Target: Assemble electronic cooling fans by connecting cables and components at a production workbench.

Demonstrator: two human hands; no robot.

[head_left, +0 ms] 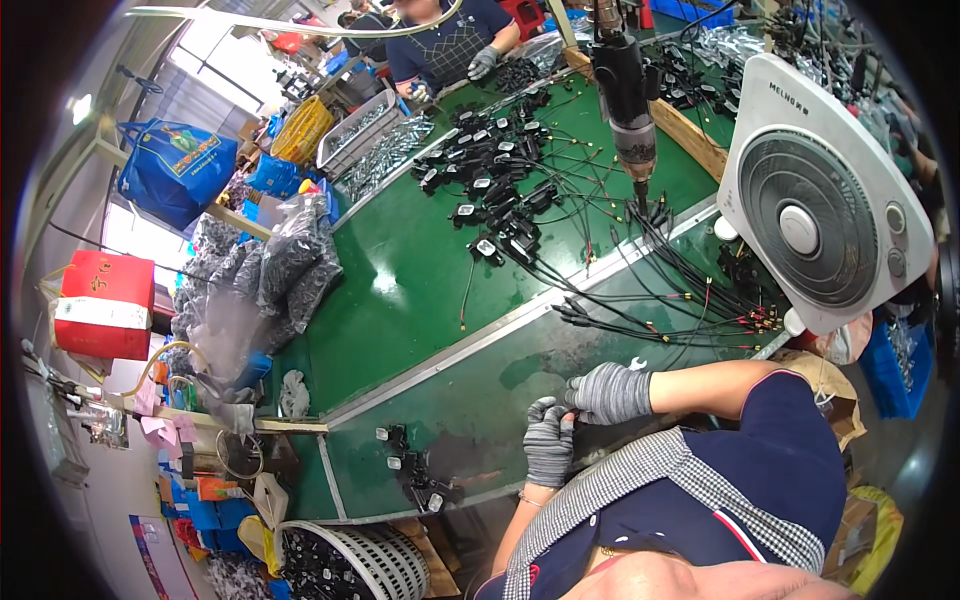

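Observation:
Both my hands wear grey knitted gloves and meet over the near side of the green work table [400, 400]. My left hand [548, 442] has its fingers curled in a pinch, its fingertips close to my right. My right hand [608, 393] is closed too, thumb and fingers pressed together. A small dark bit shows between them, too hidden to name. Just beyond my right hand lies a small silver wrench-like piece [637, 364]. Farther off, black cables with red and yellow ends [650, 325] spread over the table. To my left sit several small black parts [410, 465] with pale faces.
A power screwdriver [630, 110] hangs over the table. At the right stands a grey-white fan [800, 215]. Black parts [490, 165] pile along the green surface. A co-worker [445, 50] with gloves works at the far end. Near left is a white basket [385, 565] of black parts.

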